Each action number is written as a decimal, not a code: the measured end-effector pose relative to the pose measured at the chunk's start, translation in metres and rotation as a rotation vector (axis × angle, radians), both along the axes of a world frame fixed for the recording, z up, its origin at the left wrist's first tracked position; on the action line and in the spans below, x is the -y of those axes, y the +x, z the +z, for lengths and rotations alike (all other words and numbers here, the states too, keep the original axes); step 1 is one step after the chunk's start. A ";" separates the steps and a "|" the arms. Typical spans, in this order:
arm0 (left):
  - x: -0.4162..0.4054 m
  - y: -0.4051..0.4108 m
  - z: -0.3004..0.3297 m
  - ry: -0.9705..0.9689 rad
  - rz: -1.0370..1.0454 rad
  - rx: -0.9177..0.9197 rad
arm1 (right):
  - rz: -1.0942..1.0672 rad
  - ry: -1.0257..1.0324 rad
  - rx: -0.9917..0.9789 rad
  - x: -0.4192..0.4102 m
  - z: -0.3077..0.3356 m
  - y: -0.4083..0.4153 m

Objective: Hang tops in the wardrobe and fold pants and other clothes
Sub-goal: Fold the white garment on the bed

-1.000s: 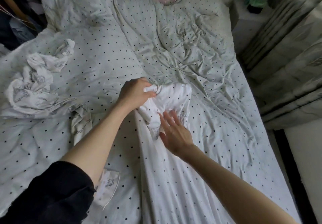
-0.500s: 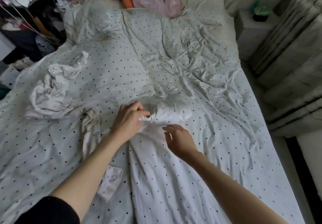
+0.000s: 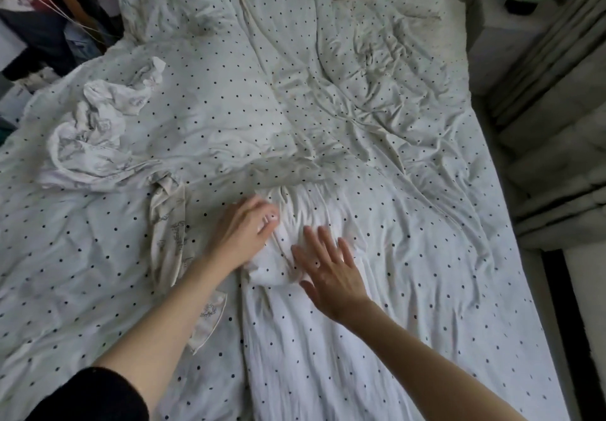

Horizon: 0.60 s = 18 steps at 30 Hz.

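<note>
A polka-dot duvet (image 3: pixel 229 99) covers the whole bed, rumpled toward 1 o'clock. At 6 o'clock, running up to the centre, lies a white dotted garment (image 3: pixel 328 338) — its upper end bunched into a soft wad just below the middle. At 9 o'clock a crumpled printed garment (image 3: pixel 88 145) sits in a heap, one strip of it trailing down toward 7 o'clock. The left hand (image 3: pixel 241 235) rests on the wad's left edge, fingers loosely bent against the cloth; whether they pinch it I cannot tell. The right hand (image 3: pixel 331 274) lies flat on the wad — fingers straight and spread, holding nothing.
</note>
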<state>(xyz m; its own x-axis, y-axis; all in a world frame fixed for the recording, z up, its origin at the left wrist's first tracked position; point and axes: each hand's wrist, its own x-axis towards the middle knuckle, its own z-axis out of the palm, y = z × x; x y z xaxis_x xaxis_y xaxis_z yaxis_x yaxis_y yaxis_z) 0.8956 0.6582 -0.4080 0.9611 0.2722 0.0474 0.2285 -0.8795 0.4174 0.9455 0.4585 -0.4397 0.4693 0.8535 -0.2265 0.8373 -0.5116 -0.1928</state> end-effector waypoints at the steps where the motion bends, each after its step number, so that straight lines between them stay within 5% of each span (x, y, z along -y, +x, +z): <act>1: -0.007 0.011 0.001 0.019 0.029 -0.031 | -0.016 -0.016 0.001 -0.001 -0.005 -0.004; 4: -0.025 0.043 0.002 -0.033 0.003 -0.367 | -0.038 0.019 0.018 0.000 -0.009 -0.011; 8: -0.030 0.068 -0.001 -0.364 0.046 -0.623 | -0.037 0.038 0.047 0.008 -0.009 -0.014; 15: -0.018 0.072 0.022 -0.105 0.044 -0.354 | -0.085 -0.050 -0.034 -0.005 -0.006 -0.011; 18: -0.024 0.085 0.063 0.025 0.059 -0.090 | -0.150 0.013 0.017 -0.032 0.017 0.010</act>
<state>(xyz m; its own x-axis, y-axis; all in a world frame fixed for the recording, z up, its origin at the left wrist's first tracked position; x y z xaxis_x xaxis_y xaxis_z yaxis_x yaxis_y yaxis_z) 0.9803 0.6826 -0.3450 0.9441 0.3281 -0.0311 0.3158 -0.8735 0.3705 0.9553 0.4910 -0.4227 0.5953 0.7765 -0.2067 0.7550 -0.6286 -0.1866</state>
